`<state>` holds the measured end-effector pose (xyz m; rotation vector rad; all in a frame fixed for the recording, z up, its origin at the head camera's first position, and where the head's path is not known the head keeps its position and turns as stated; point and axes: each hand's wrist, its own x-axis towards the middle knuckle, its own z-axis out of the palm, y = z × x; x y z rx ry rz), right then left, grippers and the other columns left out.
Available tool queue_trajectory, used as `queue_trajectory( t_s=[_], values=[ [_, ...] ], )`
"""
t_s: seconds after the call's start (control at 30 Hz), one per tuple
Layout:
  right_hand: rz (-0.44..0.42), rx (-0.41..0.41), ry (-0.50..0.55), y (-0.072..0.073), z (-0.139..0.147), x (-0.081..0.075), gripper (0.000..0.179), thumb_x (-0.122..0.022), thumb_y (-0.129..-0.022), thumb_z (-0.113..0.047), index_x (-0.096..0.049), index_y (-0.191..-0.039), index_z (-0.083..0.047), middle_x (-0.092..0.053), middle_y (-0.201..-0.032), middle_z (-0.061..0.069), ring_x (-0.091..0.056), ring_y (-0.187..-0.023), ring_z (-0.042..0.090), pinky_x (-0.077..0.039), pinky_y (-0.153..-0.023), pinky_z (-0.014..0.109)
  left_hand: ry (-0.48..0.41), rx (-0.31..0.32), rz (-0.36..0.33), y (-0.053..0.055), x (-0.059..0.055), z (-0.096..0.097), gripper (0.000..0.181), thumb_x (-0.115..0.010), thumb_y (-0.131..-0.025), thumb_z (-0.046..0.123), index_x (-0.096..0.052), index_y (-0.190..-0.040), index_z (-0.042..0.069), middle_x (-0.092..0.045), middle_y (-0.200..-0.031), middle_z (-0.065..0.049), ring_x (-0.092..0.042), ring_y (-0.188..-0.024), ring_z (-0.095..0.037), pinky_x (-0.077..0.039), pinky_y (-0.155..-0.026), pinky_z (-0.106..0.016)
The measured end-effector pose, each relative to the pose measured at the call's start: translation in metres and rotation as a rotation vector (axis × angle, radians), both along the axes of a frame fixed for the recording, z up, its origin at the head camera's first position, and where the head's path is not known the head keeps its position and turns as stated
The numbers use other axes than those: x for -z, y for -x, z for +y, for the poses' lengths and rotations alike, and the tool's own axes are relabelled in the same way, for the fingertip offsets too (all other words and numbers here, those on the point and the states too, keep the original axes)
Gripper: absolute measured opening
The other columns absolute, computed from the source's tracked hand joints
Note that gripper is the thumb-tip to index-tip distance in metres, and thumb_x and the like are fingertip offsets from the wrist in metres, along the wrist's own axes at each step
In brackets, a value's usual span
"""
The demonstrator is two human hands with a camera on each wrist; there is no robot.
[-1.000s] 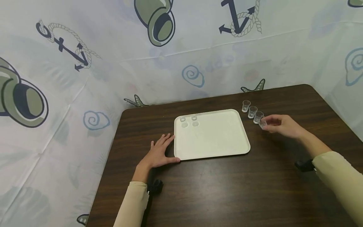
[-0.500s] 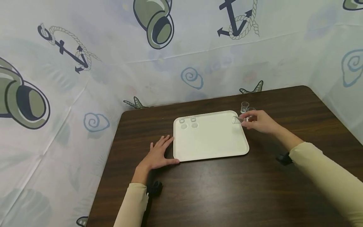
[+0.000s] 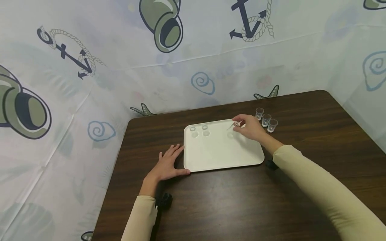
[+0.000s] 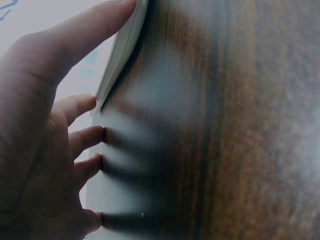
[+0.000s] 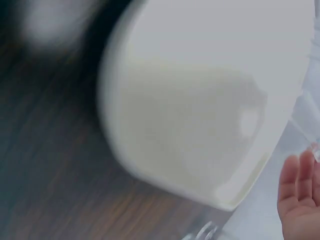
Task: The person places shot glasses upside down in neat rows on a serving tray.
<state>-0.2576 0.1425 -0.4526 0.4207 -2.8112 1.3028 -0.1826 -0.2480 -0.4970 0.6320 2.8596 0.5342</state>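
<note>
My right hand (image 3: 248,127) pinches a clear shot glass (image 3: 236,124), tilted, close over the back right part of the white tray (image 3: 223,150). Its fingers partly hide the glass. Two more shot glasses stand upside down at the tray's back left, a left one (image 3: 193,132) and a right one (image 3: 205,130). With fingers spread, my left hand (image 3: 166,166) rests at the tray's left end, thumb at the near corner and index fingertip at the side edge. In the left wrist view the thumb (image 4: 95,27) lies against the tray's rim.
Three upright shot glasses stand in a slanted row right of the tray: a back one (image 3: 259,113), a middle one (image 3: 266,120) and a front one (image 3: 272,126). The dark wooden table (image 3: 211,204) meets a printed cloth backdrop (image 3: 169,80) behind.
My right hand has carried the shot glass leftward from the row's front end to over the tray, tipping it on the way. The left hand stays in place.
</note>
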Motion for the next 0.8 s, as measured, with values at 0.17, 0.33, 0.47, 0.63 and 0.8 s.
queue_trajectory(
  t_s=[0.17,0.33,0.47,0.63,0.8],
  values=[
    [0.029,0.029,0.008,0.007,-0.022,0.004,0.036,-0.073,-0.088,-0.008,-0.065,-0.123,-0.005,-0.066,-0.121,0.014,-0.061,-0.101,0.031,-0.047,-0.081,0.044,-0.004,0.001,-0.001,0.0,0.0,0.0,0.109,-0.063,-0.072,0.08,-0.024,-0.158,0.027,-0.021,-0.162,-0.005,-0.013,-0.149,-0.03,-0.007,-0.106,-0.073],
    [0.065,0.005,0.015,0.013,-0.04,0.006,0.038,-0.072,-0.087,-0.004,-0.064,-0.124,-0.003,-0.065,-0.121,0.015,-0.061,-0.102,0.033,-0.046,-0.085,0.044,-0.011,0.0,-0.001,0.0,-0.001,0.0,0.109,-0.063,-0.071,0.08,-0.025,-0.158,0.026,-0.022,-0.162,-0.005,-0.013,-0.149,-0.031,-0.008,-0.106,-0.074],
    [0.068,-0.006,0.027,0.016,-0.052,0.007,0.039,-0.071,-0.087,-0.003,-0.063,-0.125,-0.003,-0.065,-0.122,0.013,-0.06,-0.104,0.033,-0.046,-0.085,0.043,-0.009,-0.008,0.002,0.0,-0.002,0.0,0.109,-0.063,-0.071,0.081,-0.025,-0.157,0.027,-0.022,-0.161,-0.005,-0.013,-0.149,-0.03,-0.008,-0.106,-0.073],
    [0.054,-0.003,0.025,0.017,-0.062,0.011,0.039,-0.072,-0.087,-0.003,-0.064,-0.125,-0.006,-0.065,-0.12,0.011,-0.059,-0.105,0.031,-0.046,-0.084,0.042,-0.008,-0.009,-0.007,0.0,-0.002,0.0,0.109,-0.062,-0.07,0.082,-0.025,-0.157,0.027,-0.022,-0.161,-0.005,-0.013,-0.149,-0.03,-0.008,-0.106,-0.073],
    [0.073,-0.018,0.008,0.018,-0.068,0.012,0.04,-0.072,-0.086,-0.002,-0.064,-0.125,-0.005,-0.065,-0.119,0.011,-0.059,-0.106,0.032,-0.045,-0.087,0.042,-0.01,-0.01,-0.013,0.0,-0.001,0.0,0.109,-0.063,-0.07,0.082,-0.025,-0.157,0.027,-0.022,-0.162,-0.004,-0.012,-0.149,-0.03,-0.007,-0.106,-0.073]
  ],
)
